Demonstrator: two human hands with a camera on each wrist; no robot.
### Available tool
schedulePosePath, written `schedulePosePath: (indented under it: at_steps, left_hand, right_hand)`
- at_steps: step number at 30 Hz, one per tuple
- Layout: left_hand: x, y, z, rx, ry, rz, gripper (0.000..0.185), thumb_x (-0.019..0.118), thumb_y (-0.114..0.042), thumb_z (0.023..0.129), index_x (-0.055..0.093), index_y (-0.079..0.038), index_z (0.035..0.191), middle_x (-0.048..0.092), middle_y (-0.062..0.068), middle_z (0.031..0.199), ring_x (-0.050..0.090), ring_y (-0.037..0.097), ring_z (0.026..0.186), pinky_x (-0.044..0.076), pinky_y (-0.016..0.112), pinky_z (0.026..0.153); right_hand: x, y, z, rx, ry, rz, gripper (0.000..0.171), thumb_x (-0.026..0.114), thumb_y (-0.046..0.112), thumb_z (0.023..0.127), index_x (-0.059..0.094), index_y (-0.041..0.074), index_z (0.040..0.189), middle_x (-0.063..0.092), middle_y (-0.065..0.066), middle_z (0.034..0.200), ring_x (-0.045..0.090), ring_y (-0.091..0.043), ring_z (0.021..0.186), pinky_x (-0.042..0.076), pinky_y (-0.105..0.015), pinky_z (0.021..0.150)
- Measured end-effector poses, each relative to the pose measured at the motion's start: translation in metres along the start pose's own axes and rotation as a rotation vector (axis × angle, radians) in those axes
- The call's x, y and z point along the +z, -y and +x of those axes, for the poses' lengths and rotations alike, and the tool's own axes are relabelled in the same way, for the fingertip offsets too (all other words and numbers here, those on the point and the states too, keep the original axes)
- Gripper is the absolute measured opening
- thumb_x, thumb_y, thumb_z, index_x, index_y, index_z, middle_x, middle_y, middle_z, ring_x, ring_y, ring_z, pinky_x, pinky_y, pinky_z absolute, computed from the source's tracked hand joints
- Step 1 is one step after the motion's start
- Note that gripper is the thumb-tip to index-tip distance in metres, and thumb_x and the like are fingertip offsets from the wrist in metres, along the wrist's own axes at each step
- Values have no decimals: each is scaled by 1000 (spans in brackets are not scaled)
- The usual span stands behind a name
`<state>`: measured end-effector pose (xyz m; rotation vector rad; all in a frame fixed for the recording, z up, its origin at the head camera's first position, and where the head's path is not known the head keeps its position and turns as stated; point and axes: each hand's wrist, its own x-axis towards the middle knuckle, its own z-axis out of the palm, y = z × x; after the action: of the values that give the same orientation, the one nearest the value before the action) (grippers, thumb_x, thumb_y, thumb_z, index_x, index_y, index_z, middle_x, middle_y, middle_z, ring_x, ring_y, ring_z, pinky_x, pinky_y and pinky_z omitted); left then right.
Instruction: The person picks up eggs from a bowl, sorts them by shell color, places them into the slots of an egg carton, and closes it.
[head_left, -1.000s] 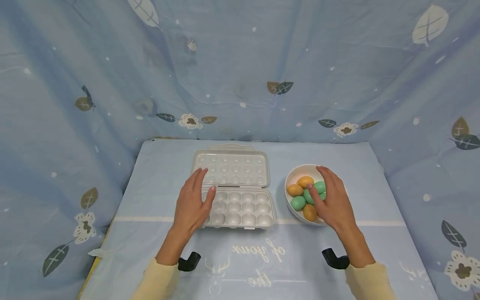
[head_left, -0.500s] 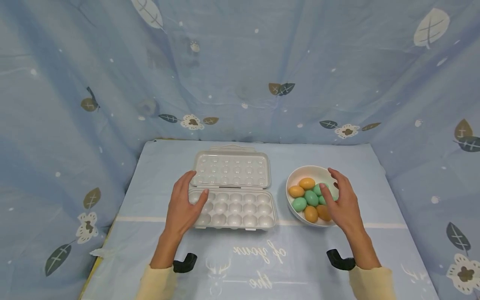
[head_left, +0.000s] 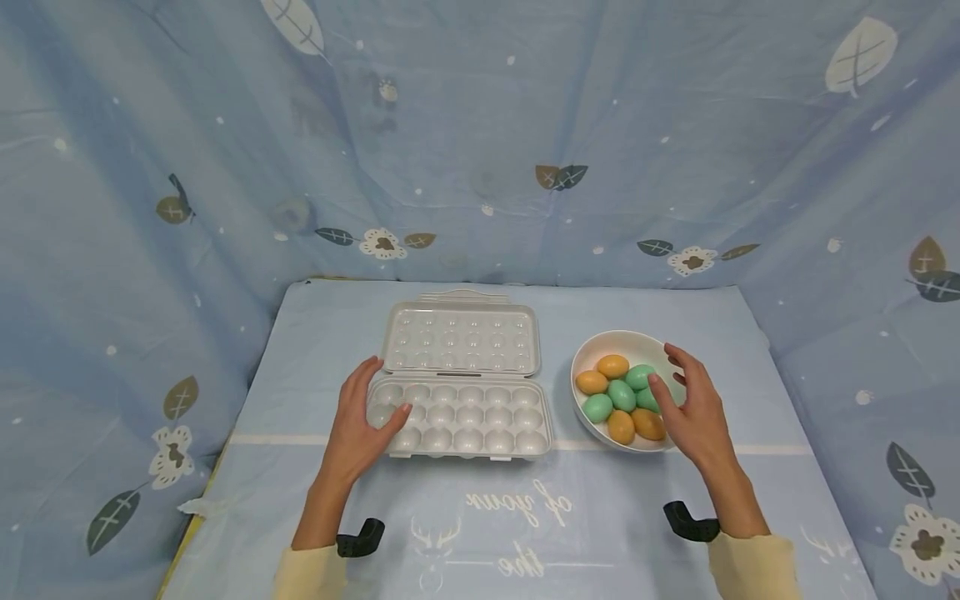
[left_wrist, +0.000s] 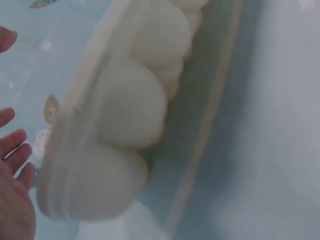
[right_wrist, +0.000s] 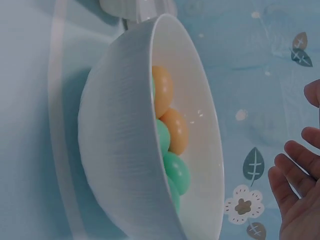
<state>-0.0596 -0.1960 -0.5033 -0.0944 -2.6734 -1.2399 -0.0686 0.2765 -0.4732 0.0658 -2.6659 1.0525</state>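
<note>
A white plastic egg carton [head_left: 468, 417] lies on the table with its lid [head_left: 461, 337] folded back, its round cups bare. My left hand [head_left: 360, 425] hovers at the carton's left end, fingers spread and holding nothing; the left wrist view also has the carton's underside [left_wrist: 125, 105] close up. To the right stands a white bowl [head_left: 585, 417] with several orange eggs [head_left: 621, 427] and green eggs [head_left: 622, 395] in it. Over the bowl's right rim is my right hand [head_left: 697, 417], fingers loosely bent and nothing in them. In the right wrist view, the bowl's side [right_wrist: 120, 130] hides part of the eggs.
A pale blue patterned cloth [head_left: 517, 517] covers the table. Blue fabric walls [head_left: 480, 142] rise at the back and both sides. Black wrist mounts [head_left: 360, 539] stick out inward from both wrists.
Both hands have moved outward: the left one leftward off the carton's cups, the right one rightward, uncovering more of the eggs. Carton and bowl stay in place.
</note>
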Motion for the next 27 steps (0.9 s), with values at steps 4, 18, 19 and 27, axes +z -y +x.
schedulePosePath:
  at_steps: [4,18,19,27]
  left_hand:
    - [2,13,-9,-16,29,19,85,81,-33,87,38,-13,157,31,14,164,31,38,151,32,65,116]
    - [12,35,-25,-40,74,116,104,87,-43,78,32,-11,160,27,15,166,29,40,150,33,66,115]
    - [12,36,-26,-38,76,123,105,87,-44,78,31,-11,161,27,15,166,29,41,150,34,66,115]
    - [16,45,-38,-19,110,165,118,90,-52,72,27,-9,162,26,18,166,29,43,149,33,67,114]
  right_hand:
    - [3,-3,-2,6,16,-5,58,61,24,105,40,3,155,47,-25,151,46,-45,136,44,-64,105]
    - [11,-18,-6,31,55,-4,58,59,26,106,40,0,154,46,-27,151,46,-45,136,44,-64,105]
    - [12,-19,-6,31,57,0,57,59,26,106,41,0,154,46,-27,150,46,-45,136,44,-64,106]
    - [18,-21,-7,47,94,-6,57,58,28,106,41,1,154,46,-26,150,46,-44,135,44,-63,107]
